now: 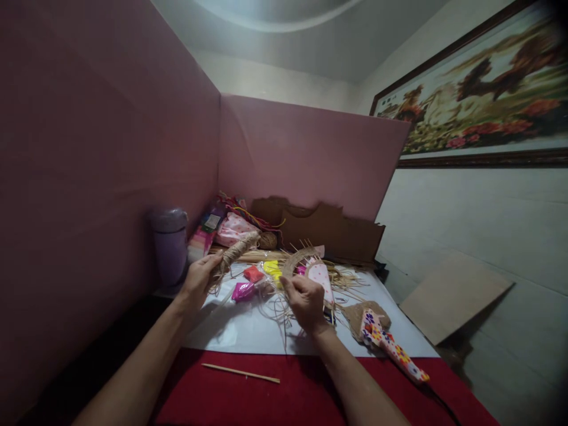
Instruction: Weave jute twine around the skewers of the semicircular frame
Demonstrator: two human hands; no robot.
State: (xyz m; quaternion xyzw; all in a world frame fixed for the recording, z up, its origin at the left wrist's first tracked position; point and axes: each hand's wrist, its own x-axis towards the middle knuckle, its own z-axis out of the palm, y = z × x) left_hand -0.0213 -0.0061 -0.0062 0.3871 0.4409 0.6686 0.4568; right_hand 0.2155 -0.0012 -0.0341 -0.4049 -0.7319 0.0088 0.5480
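My left hand (199, 279) is closed around the lower end of a twine-wrapped roll (241, 247), which tilts up to the right. Loose strands dangle under that grip. My right hand (306, 300) is closed in a pinch over the white sheet; whatever lies between the thumb and finger is too small to make out. Tangled twine strands (280, 313) hang or lie just below it. Behind the right hand stands a curved twine-covered piece (296, 260), beside a white dotted piece (320, 278). Red (253, 274), yellow (272, 272) and magenta (244, 291) packets lie between my hands.
A wooden stick (241, 373) lies on the red cloth (248, 402). At the right, a flower-patterned glue gun (390, 343) rests by a brown twine-textured piece (355, 319). A purple flask (170, 248) stands left. Torn cardboard (319, 228) and pink panels (306, 148) close off the back.
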